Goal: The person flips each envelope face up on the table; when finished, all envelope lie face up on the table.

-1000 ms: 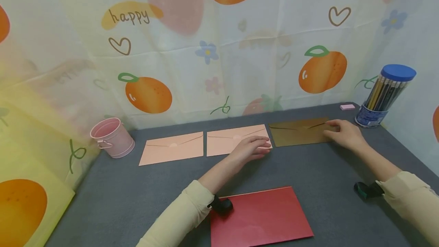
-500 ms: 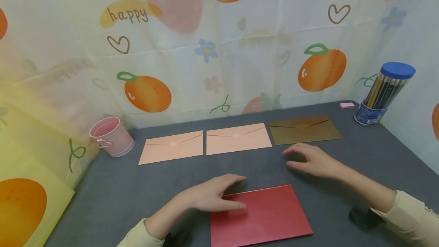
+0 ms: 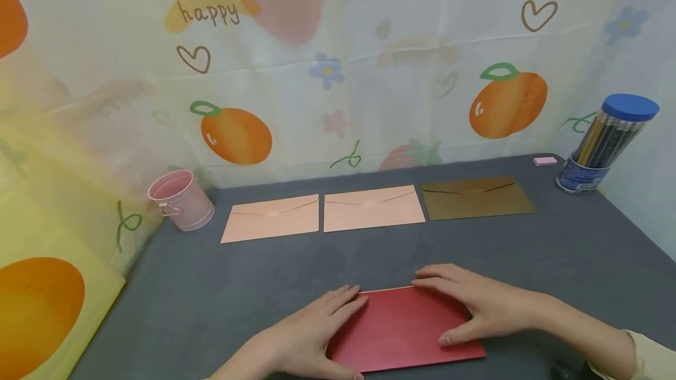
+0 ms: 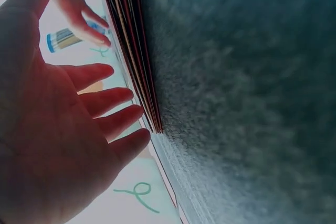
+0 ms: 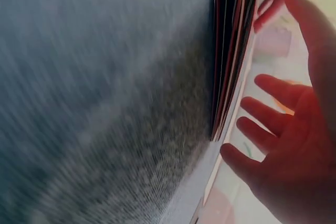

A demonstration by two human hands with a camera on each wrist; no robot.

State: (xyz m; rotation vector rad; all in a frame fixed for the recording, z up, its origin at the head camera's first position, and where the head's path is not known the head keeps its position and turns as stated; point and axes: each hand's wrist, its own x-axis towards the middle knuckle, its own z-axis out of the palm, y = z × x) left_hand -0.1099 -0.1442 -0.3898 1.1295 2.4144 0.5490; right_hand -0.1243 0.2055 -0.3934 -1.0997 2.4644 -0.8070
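Red envelope (image 3: 404,328) lies flat at the near table (image 3: 211,304) edge, long axis running left-right. Left hand (image 3: 306,339) rests flat-fingered on its left end, right hand (image 3: 470,305) on its right, both about equally close, neither gripping.

A home craft desk: fruit-print cloth backdrop (image 3: 338,75), pencil tub (image 3: 607,136), envelopes (image 3: 373,209).

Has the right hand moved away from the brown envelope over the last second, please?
Yes. The right hand has come toward the person, off the brown envelope at the back, and now rests on the red envelope.
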